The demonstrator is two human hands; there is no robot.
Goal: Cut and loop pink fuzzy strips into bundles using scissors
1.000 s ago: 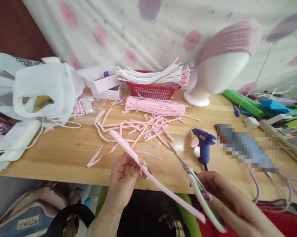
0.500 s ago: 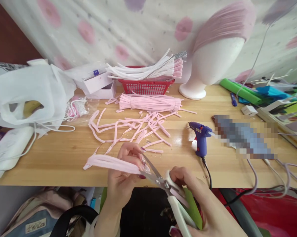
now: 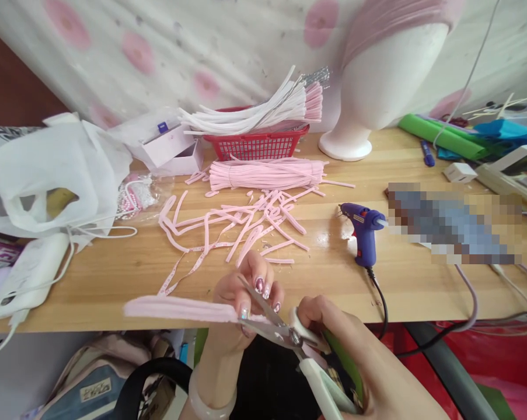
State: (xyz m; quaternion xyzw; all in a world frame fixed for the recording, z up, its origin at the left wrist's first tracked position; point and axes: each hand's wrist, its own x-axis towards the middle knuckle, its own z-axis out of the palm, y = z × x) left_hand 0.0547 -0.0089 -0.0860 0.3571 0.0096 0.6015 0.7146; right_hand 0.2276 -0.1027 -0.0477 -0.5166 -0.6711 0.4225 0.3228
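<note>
My left hand (image 3: 250,291) pinches a short bundle of pale pink pipe cleaners (image 3: 180,308), which points left over the table's front edge. Around the handles of a pair of white-handled scissors (image 3: 285,329) my right hand (image 3: 351,344) is closed. The scissor blades are parted, and their tips reach my left fingers at the right end of the bundle. Beyond my hands, loose pink pipe cleaner pieces (image 3: 250,227) lie scattered over a measuring tape (image 3: 193,265). A thick tied bundle of pink pipe cleaners (image 3: 265,174) lies behind them.
A blue glue gun (image 3: 365,233) with a black cord lies right of centre. At the back stand a red basket (image 3: 257,146) of pipe cleaners and a white mannequin head (image 3: 377,87). White plastic bags (image 3: 57,169) and a power strip (image 3: 29,277) are at left.
The bundle in my left hand has swung lower and now lies nearly level. My left fingers have shifted along its right end by the blades. The view has tilted slightly.
</note>
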